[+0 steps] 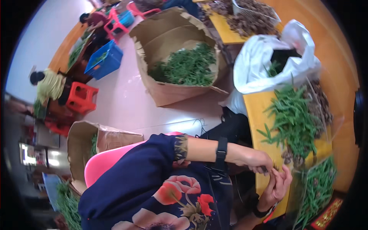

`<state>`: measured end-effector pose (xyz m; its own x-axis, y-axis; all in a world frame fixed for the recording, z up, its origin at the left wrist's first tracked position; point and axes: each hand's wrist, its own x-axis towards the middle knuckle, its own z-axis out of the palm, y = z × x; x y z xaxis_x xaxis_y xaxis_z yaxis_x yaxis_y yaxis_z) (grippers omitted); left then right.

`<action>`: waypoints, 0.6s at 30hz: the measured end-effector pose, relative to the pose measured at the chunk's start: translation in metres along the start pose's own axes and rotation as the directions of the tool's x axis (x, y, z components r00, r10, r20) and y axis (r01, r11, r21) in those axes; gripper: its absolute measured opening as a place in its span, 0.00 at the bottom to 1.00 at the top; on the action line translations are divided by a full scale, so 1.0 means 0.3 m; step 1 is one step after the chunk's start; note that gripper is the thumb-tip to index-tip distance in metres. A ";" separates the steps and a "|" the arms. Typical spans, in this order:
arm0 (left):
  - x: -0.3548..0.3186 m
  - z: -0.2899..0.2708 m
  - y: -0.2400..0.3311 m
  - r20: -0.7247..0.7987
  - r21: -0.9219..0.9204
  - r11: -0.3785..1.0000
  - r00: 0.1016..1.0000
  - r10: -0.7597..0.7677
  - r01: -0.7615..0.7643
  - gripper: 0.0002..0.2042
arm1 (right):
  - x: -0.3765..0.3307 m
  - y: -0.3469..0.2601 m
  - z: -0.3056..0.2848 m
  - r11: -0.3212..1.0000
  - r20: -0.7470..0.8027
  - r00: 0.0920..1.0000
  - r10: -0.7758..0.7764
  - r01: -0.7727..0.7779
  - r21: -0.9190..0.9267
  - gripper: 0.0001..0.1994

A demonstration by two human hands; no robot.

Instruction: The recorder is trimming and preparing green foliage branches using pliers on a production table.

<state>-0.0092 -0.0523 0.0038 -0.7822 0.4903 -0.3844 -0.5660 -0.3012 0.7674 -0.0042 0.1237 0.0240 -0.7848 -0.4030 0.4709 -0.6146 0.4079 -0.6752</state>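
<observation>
My left hand [256, 159], with a black band on its wrist, is closed over the yellow table [256, 132]. A small dark thing shows at its fingers, too small to name. Just below it, my right hand [277, 185] brings its thumb and forefinger together against the left fingertips, its other fingers curved. A tiny brown bit shows where they meet; what they pinch is unclear. Beyond the hands lies a heap of green leafy sprigs [289, 119]. Small brown clumps [298, 161] lie at its near end, close to my right hand.
A clear container of green sprigs [318, 188] stands beside the right hand. An open white plastic bag [253, 65] and brown dried clumps [320, 105] flank the heap. A large cardboard box [168, 94] holds more greens. People sit farther left near a red stool [81, 97].
</observation>
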 end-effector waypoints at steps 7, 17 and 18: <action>0.028 -0.027 0.009 0.042 0.107 0.981 0.985 -0.168 0.162 0.09 | -0.020 0.065 0.011 0.983 0.038 0.989 -0.145 0.148 -0.105 0.09; 0.071 -0.014 -0.013 0.020 0.169 0.960 0.973 -0.231 0.225 0.11 | -0.051 0.079 0.018 0.998 0.030 0.998 -0.061 0.062 -0.028 0.10; 0.074 -0.019 -0.008 0.040 0.166 0.952 0.963 -0.266 0.256 0.11 | -0.051 0.082 0.015 0.996 0.036 0.996 -0.080 0.081 -0.029 0.10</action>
<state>-0.0267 -0.0454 -0.0096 -0.5925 0.5850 -0.5538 -0.6961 -0.0258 0.7175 -0.0069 0.1362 -0.0022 -0.7300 -0.4633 0.5025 -0.6779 0.3976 -0.6183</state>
